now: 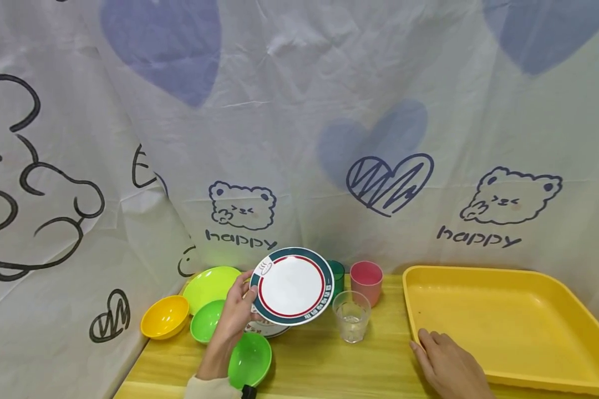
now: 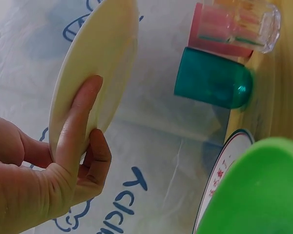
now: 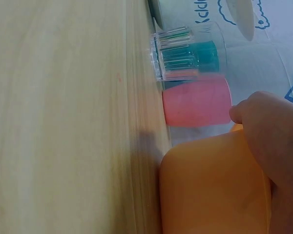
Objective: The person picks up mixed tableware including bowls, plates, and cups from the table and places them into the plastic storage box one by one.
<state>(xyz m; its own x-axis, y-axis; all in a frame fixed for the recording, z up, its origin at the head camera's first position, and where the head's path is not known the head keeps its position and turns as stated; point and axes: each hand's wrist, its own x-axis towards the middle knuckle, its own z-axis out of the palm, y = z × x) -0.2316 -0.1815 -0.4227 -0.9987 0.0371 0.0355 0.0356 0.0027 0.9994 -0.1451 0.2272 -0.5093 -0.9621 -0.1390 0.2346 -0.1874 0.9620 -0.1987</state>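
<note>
My left hand (image 1: 235,313) grips the left edge of a white plate (image 1: 292,288) with a dark green rim and red ring, raised and tilted above the table. In the left wrist view, several fingers support its pale underside. My right hand (image 1: 451,363) holds the near-left rim of a yellow tray (image 1: 504,310). Under the raised plate lies another white plate (image 1: 270,329), mostly hidden. Green bowls (image 1: 250,359) sit around my left forearm. A clear cup (image 1: 351,317) stands right of the raised plate.
A pink cup (image 1: 366,282) and a dark green cup (image 1: 337,275) stand behind the clear one. At the left are a yellow bowl (image 1: 165,317) and a lime-green plate (image 1: 211,287). A printed cloth (image 1: 299,138) hangs behind the wooden table (image 1: 324,371).
</note>
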